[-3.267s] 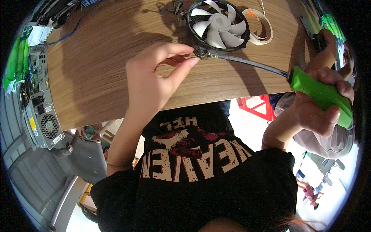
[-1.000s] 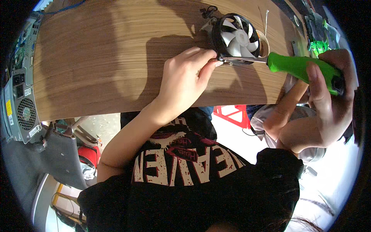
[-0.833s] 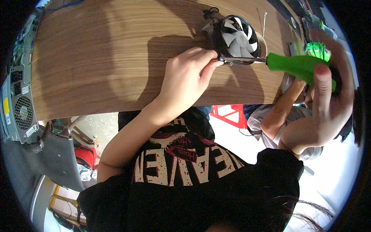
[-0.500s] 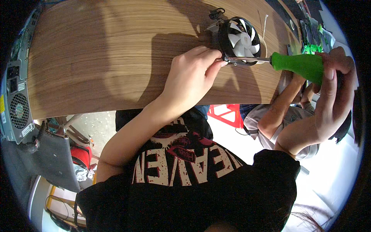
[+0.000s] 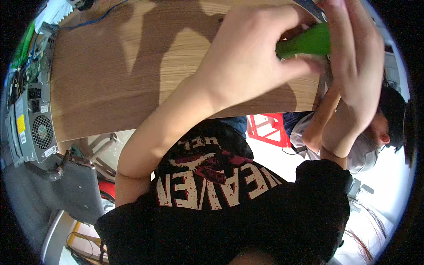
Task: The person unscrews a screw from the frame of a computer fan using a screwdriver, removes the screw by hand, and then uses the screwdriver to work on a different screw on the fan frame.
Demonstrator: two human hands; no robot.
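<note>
A green screwdriver handle [image 5: 305,43] is raised above the table between my two hands. My right hand [image 5: 358,53], somewhat smeared by motion, is closed on the handle's butt end. My left hand [image 5: 251,51] is lifted close to the head camera, its thumb stretched out below the handle and a finger reaching above it. Thumb and fingers stand apart, with the handle's front end in the gap. Behind the left hand, the screwdriver's shaft is hidden. The cooling fan cannot be seen in this view now.
The wooden table [image 5: 106,88] spreads beneath my hands. At its left stands a grey computer case [image 5: 33,119], with a blue cable [image 5: 95,21] at the far left. A person in a grey shirt [image 5: 360,154] sits at the right, near a red stool [image 5: 269,132].
My left hand has left the small metal piece beside the fan and come up and right, close to the handle. The screwdriver has moved up and left with my right hand. The view has shifted.
</note>
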